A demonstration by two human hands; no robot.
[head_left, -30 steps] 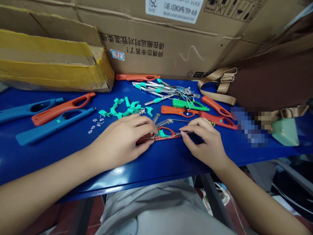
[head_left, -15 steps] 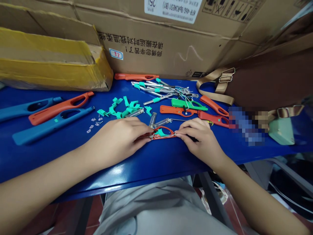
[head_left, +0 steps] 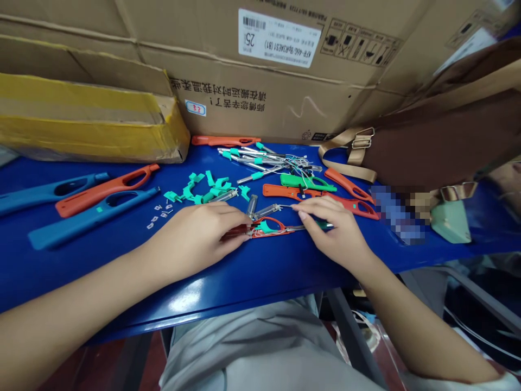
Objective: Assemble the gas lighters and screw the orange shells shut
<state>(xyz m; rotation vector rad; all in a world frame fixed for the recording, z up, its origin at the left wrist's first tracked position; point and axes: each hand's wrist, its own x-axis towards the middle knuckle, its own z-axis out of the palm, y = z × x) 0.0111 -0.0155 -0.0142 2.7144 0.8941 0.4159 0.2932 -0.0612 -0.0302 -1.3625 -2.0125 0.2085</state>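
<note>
My left hand point(head_left: 207, 228) is closed round the handle end of an orange lighter casing point(head_left: 280, 234), low over the blue table. Inside its open loop lie a green trigger point(head_left: 266, 227) and thin wires. A metal lighter tube point(head_left: 303, 227) extends from the casing's right end, passing beside my right thumb. My right hand point(head_left: 336, 220) has its thumb and fingers closed at a thin-shafted screwdriver point(head_left: 287, 206); the hand hides its handle. Clear fuel tanks point(head_left: 266, 212) lie just behind the casing. Loose green triggers point(head_left: 197, 190) are scattered beyond my left hand.
Blue lighter casings point(head_left: 95, 214) and an orange one lie at left, near small white parts point(head_left: 158, 214). Metal tubes with wires point(head_left: 268, 160) are piled behind. A green casing point(head_left: 307, 182) lies among orange ones. Cardboard boxes point(head_left: 228, 119) and a brown bag point(head_left: 439, 136) border the table.
My right hand has left the casing's right end and moved slightly back onto the screwdriver. The metal tube now shows there. My left hand keeps its hold; the view has shifted.
</note>
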